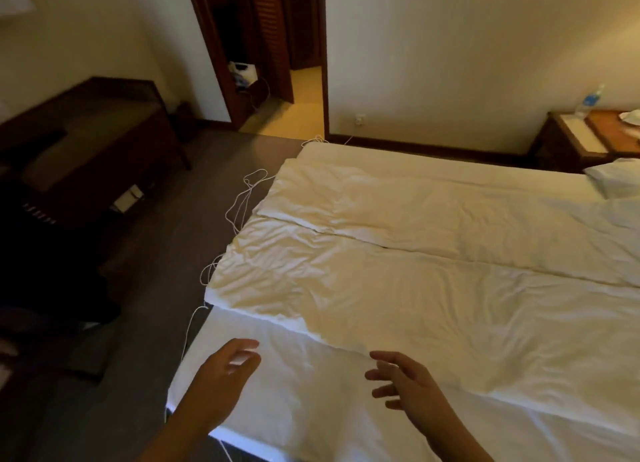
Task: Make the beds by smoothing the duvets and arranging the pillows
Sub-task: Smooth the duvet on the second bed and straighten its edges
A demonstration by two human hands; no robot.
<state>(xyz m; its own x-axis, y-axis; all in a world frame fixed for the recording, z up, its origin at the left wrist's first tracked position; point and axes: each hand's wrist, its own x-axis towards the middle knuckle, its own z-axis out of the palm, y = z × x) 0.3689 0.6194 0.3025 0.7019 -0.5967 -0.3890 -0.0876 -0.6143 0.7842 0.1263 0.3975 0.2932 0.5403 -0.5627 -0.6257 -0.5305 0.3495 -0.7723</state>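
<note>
While both hands hover above the bare sheet point(277, 389) at the bed's foot, the left hand point(228, 368) and right hand point(401, 382) hold nothing, fingers loosely spread, likely reaching for the near duvet point(398, 309) to smooth its wrinkles. Two duvets lie side by side, the far duvet point(433, 212) flatter; one pillow point(613, 181) shows at the head.

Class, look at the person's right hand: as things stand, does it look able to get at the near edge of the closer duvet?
Probably yes. The right hand hovers open over the bare sheet, just short of the closer duvet, and nothing lies between its fingers and that folded edge.
</note>
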